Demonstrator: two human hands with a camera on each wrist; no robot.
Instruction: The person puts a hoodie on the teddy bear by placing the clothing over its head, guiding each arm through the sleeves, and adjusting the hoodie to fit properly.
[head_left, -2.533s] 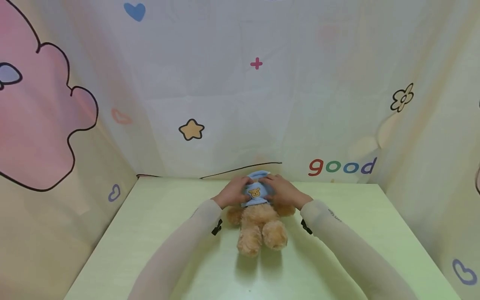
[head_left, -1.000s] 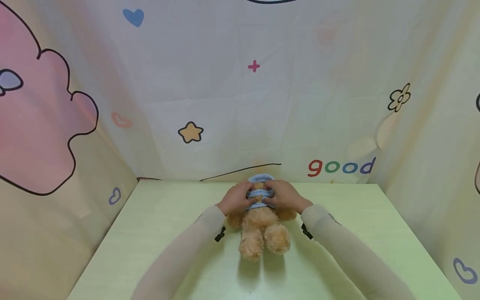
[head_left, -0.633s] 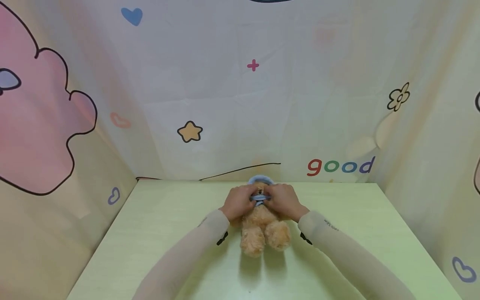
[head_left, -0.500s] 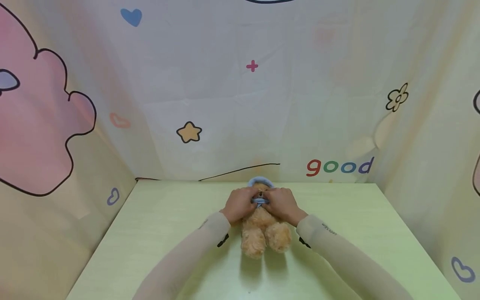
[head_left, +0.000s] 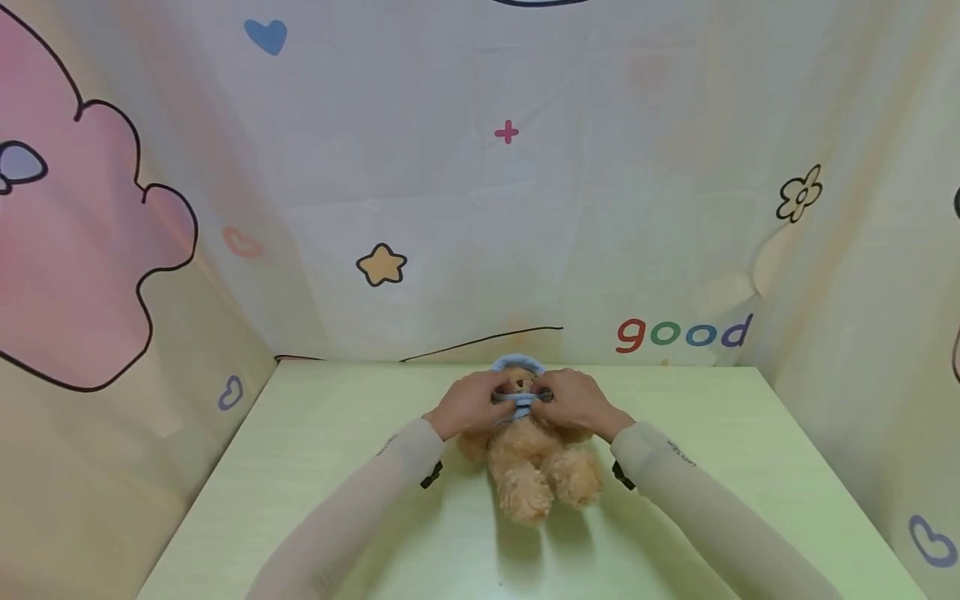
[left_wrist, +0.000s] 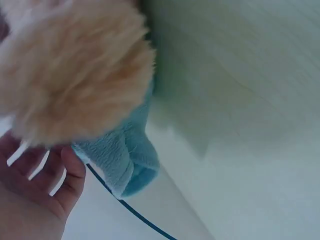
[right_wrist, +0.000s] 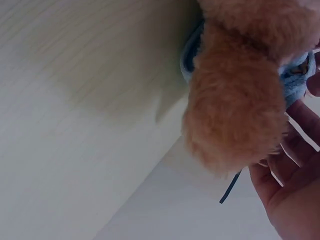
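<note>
A tan plush teddy bear [head_left: 517, 437] leans back near the rear edge of the table, its legs toward me. It has a small blue hoodie [head_left: 522, 403] bunched around its neck, and a blue rim stands behind its head. The nose and part of the face show between my hands. My left hand [head_left: 471, 404] pinches the hoodie from the left, thumb in front; my right hand [head_left: 576, 402] pinches it from the right. In the left wrist view a fluffy limb [left_wrist: 80, 70] covers part of the cloth. Another fluffy limb [right_wrist: 235, 105] hangs before my right fingers.
The pale green table [head_left: 337, 467] ends at a printed cloth backdrop [head_left: 450, 275] right behind the bear. Cloth side walls [head_left: 885, 333] rise to the left and right.
The hoodie's printed front has come down from the bear's face and bunched under the nose. In the last half second my hands have spread slightly apart and the legs have shifted right.
</note>
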